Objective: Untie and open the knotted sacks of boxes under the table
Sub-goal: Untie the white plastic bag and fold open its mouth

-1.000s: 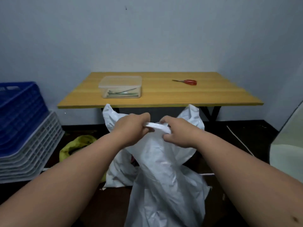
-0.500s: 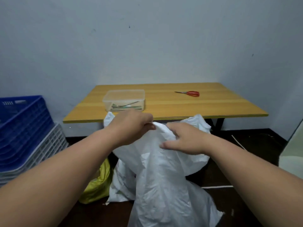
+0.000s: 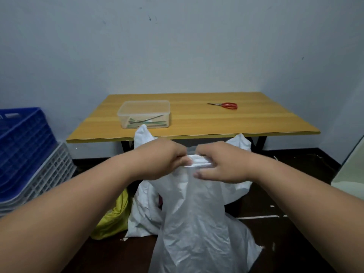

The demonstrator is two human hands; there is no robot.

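Both hands [image 3: 197,162] on sack [image 3: 199,213] knot

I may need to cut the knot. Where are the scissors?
The red-handled scissors lie on the wooden table, right of the clear plastic container, beyond both hands.

a bare storeroom: stacked plastic crates [image 3: 29,154], a plain wooden table [image 3: 197,123], sacks [image 3: 197,223] on the floor.

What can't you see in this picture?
Head view only:
- Inside the white sack: opaque plastic hides any boxes.
- The knot: left hand and right hand cover it.
- Clear tub contents: too small to name.
- Yellow bag: partly behind the left arm.
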